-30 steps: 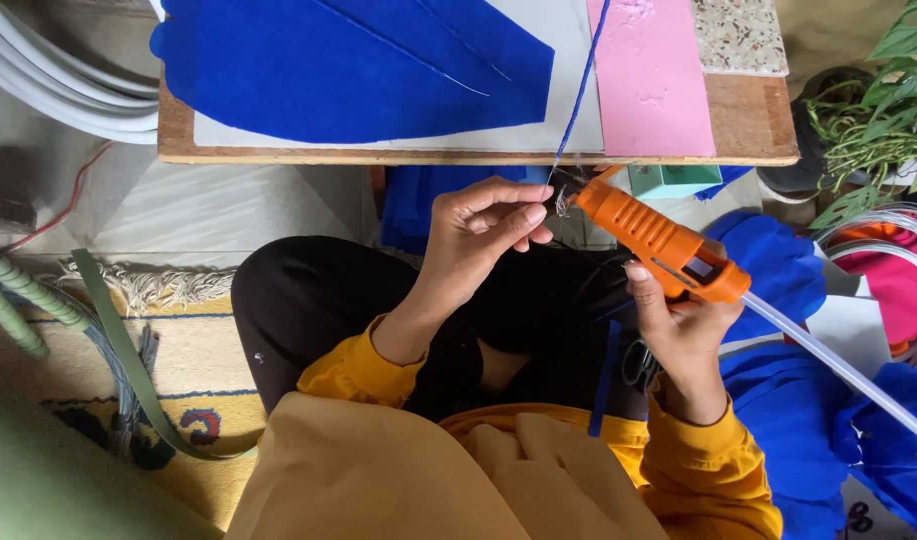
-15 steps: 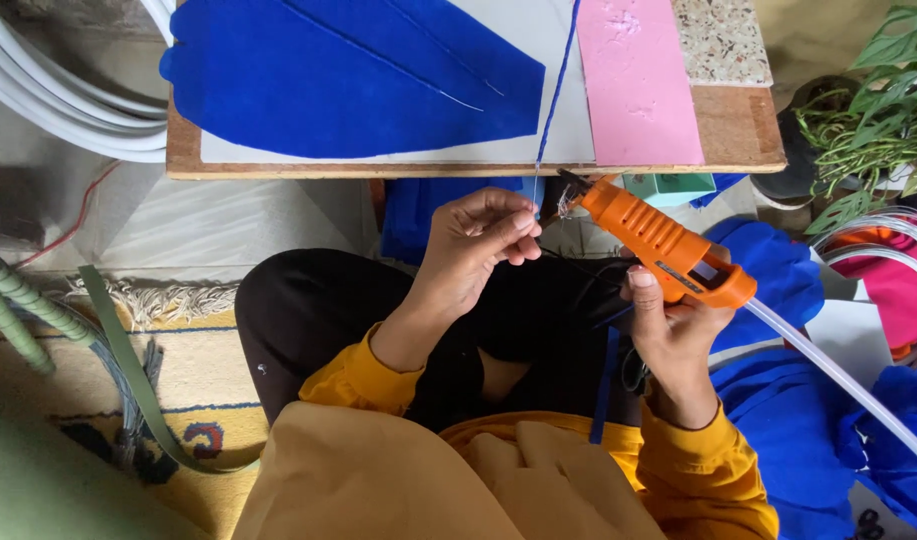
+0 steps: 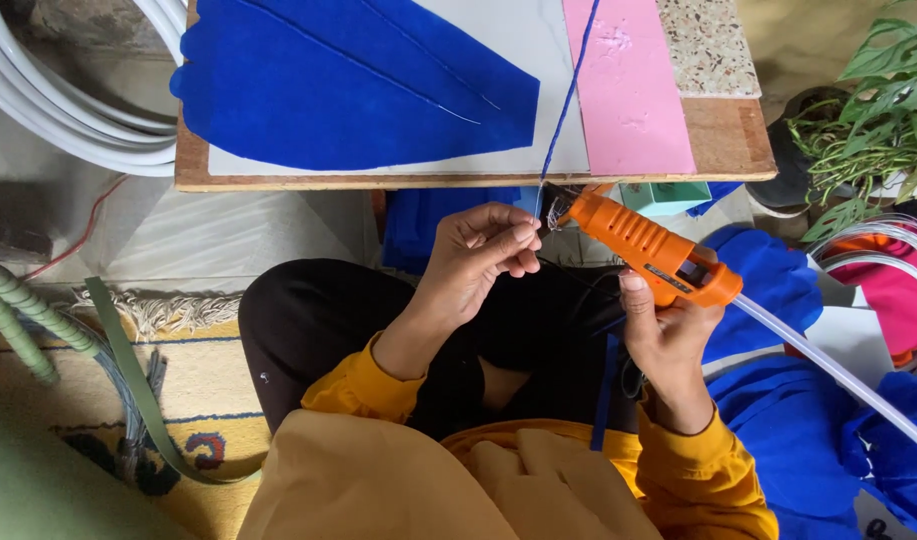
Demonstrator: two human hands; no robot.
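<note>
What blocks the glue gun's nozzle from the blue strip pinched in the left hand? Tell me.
Nothing visible. The glue gun nozzle points straight at the blue strip end pinched by the left hand; only thin glue strings hang there.

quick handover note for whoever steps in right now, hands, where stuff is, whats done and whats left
Left hand: fingertips pinched on the lower end of a thin blue strip that runs up across the wooden board.
Right hand: gripping the orange glue gun, nozzle right at the pinched end; a clear glue stick juts out of its back.
On the board: a large blue cut-out and a pink sheet. More blue pieces lie by the right knee.
Done: strip and gun brought together.
Left: no glue visible on the strip end yet.
</note>
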